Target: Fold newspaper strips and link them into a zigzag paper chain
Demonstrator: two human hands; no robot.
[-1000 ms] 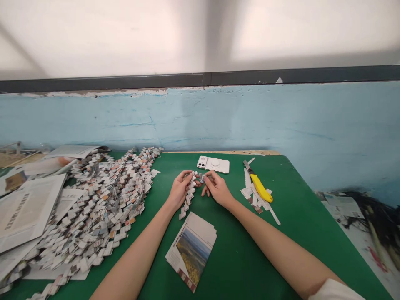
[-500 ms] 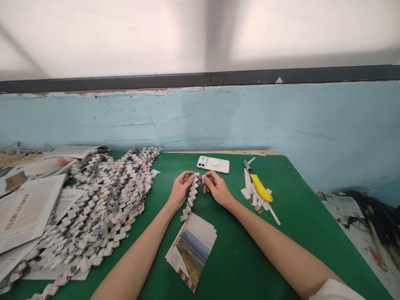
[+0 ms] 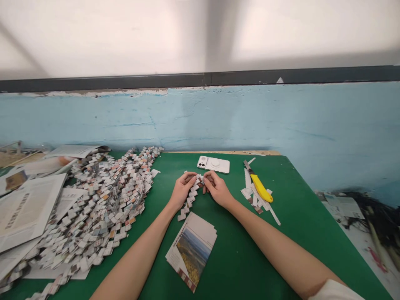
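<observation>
A zigzag chain of folded paper (image 3: 191, 197) hangs between my hands over the green table. My left hand (image 3: 181, 189) is closed on the chain near its upper end. My right hand (image 3: 217, 188) pinches a small folded paper piece (image 3: 201, 179) against that same end; the fingers partly hide it. The chain's lower tail reaches down to the left, close to a stack of printed paper sheets (image 3: 193, 250) with a landscape picture. Just beyond my hands a white phone (image 3: 213, 164) lies with its cameras up.
A large heap of folded paper chains (image 3: 106, 204) covers the left side, beside newspapers (image 3: 28, 208). On the right, a yellow-handled knife (image 3: 261, 187) lies over loose paper strips (image 3: 254, 198). Behind the green table (image 3: 300, 233) stands a blue wall (image 3: 250, 116).
My right hand's paper piece has come together with the chain's upper end, closing the gap between them. The chain's tail has swung slightly left. The other things have stayed in place.
</observation>
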